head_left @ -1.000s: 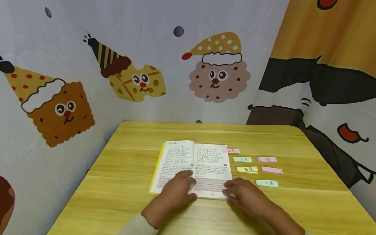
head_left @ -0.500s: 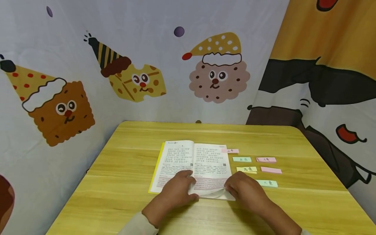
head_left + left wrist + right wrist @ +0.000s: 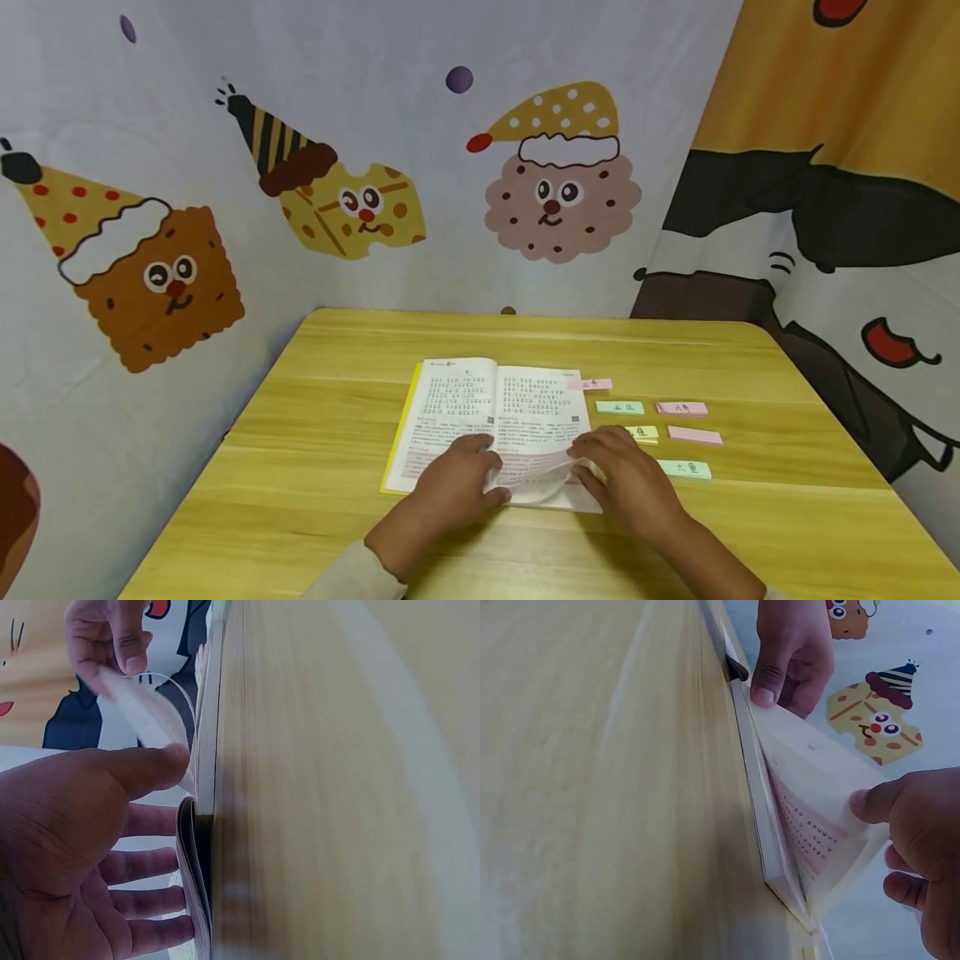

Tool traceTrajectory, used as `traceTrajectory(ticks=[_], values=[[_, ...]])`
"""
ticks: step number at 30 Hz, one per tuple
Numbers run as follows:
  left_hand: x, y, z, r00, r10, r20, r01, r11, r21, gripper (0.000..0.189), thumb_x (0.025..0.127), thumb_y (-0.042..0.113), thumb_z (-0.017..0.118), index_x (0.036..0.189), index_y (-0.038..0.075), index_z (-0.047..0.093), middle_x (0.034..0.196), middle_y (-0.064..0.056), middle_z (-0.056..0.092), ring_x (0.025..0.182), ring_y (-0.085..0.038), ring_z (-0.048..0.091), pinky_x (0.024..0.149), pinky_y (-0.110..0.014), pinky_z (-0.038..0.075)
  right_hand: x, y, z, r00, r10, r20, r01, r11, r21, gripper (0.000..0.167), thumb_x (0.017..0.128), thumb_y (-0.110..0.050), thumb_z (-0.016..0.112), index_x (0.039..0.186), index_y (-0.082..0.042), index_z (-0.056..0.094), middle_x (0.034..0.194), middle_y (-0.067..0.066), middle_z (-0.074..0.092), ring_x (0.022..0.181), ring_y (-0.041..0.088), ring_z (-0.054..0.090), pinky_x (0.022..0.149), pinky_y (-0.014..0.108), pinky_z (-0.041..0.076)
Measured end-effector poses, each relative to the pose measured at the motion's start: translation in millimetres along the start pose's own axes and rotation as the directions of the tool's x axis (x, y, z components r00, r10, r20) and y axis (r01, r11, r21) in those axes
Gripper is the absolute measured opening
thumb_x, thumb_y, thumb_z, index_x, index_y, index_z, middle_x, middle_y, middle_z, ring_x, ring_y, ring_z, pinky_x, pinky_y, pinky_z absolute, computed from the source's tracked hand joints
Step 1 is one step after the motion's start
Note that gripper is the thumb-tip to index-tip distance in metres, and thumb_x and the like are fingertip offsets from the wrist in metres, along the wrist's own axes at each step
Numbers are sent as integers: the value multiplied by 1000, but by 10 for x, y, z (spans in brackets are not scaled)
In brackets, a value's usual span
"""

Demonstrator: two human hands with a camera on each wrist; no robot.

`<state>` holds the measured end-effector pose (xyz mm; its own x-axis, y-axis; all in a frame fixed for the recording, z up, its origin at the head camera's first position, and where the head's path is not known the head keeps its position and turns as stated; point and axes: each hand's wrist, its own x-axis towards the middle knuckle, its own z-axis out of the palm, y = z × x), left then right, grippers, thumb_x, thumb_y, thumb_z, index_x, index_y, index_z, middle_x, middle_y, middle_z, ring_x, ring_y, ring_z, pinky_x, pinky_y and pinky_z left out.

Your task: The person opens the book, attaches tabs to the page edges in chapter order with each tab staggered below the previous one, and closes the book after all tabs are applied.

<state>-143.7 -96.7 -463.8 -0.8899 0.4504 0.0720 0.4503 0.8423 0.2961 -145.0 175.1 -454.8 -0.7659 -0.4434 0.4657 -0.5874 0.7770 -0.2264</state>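
Observation:
An open book (image 3: 453,400) with printed pages and a yellow cover edge lies on the table. My left hand (image 3: 453,483) rests over its lower middle, fingers fairly straight on the left page and thumb at the right page's lower edge. At the book's lower right, my right hand (image 3: 637,483) pinches a page (image 3: 802,750) between thumb and fingers. In the right wrist view that page is lifted and curved, with print visible on the page beneath. A pink paper strip (image 3: 597,384) sticks out from the right page's upper edge.
Right of the book lie paper strips with handwriting: a green one (image 3: 619,407), a pink one (image 3: 681,408), a yellow one (image 3: 647,435) partly behind my right hand, and a lower green one (image 3: 688,469). A plain pink strip (image 3: 695,436) lies among them. Patterned curtains (image 3: 450,283) surround the wooden table (image 3: 300,467).
My right hand has taken hold of the right page's lower corner and raised it, curling the page up and left. The left hand has stayed in nearly the same place.

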Motion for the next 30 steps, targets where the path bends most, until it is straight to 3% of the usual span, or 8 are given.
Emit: traceTrajectory(ticks=[3, 6, 9, 14, 22, 25, 30], values=[[10, 10, -8, 1000, -7, 1, 7, 1000, -4, 33, 91, 39, 76, 109, 12, 76, 137, -11, 62, 131, -29, 55, 99, -41, 51, -44, 8, -10, 999, 27, -32, -27, 1000, -3, 67, 75, -17, 93, 135, -14, 63, 131, 5, 59, 115, 25, 59, 76, 37, 59], [16, 19, -24, 1000, -18, 1, 19, 1000, -8, 31, 92, 34, 73, 113, 11, 75, 136, -11, 63, 130, -28, 55, 100, -42, 51, -89, 19, -21, 998, 34, -62, -34, 999, 5, 86, 73, -17, 94, 147, -12, 51, 138, 14, 50, 115, 31, 60, 68, 36, 59], [25, 25, -36, 1000, -26, 2, 26, 1000, -11, 34, 93, 31, 69, 118, 8, 72, 136, -12, 63, 130, -28, 56, 101, -43, 50, -131, 39, -24, 999, 0, -47, 0, 1000, 0, 74, 70, -15, 95, 135, -12, 60, 133, 11, 54, 114, 29, 59, 71, 36, 59], [38, 27, -17, 999, -39, -11, 38, 999, -32, 41, 95, 31, 66, 127, 5, 67, 134, -11, 63, 129, -28, 56, 101, -44, 50, -197, 70, -19, 994, -72, 86, 76, 997, -34, 44, 71, -13, 94, 111, -16, 75, 121, -1, 66, 115, 21, 61, 91, 39, 55], [66, 25, 29, 990, -96, -99, 90, 994, -69, 58, 99, 41, 65, 136, -3, 58, 120, -15, 69, 110, -27, 66, 86, -45, 56, -244, 84, -20, 964, -86, 252, 81, 996, 30, 25, 82, -5, 83, 105, -15, 79, 116, -2, 72, 110, 21, 66, 94, 43, 53], [71, 37, 20, 980, -141, -142, 130, 987, -90, 70, 99, 42, 66, 146, -6, 47, 122, -19, 68, 108, -30, 67, 82, -46, 57, -242, 88, -18, 959, -77, 273, 73, 997, 27, 21, 83, -6, 82, 102, -15, 80, 114, -2, 72, 109, 21, 66, 94, 43, 53], [71, 54, 1, 942, -182, -281, 156, 981, -114, 91, 91, 29, 77, 158, -1, 24, 131, -23, 59, 113, -33, 62, 80, -46, 57, -243, 89, -8, 961, -70, 267, 64, 997, 34, 19, 83, -7, 82, 100, -15, 80, 113, -1, 72, 108, 20, 66, 93, 42, 54]])
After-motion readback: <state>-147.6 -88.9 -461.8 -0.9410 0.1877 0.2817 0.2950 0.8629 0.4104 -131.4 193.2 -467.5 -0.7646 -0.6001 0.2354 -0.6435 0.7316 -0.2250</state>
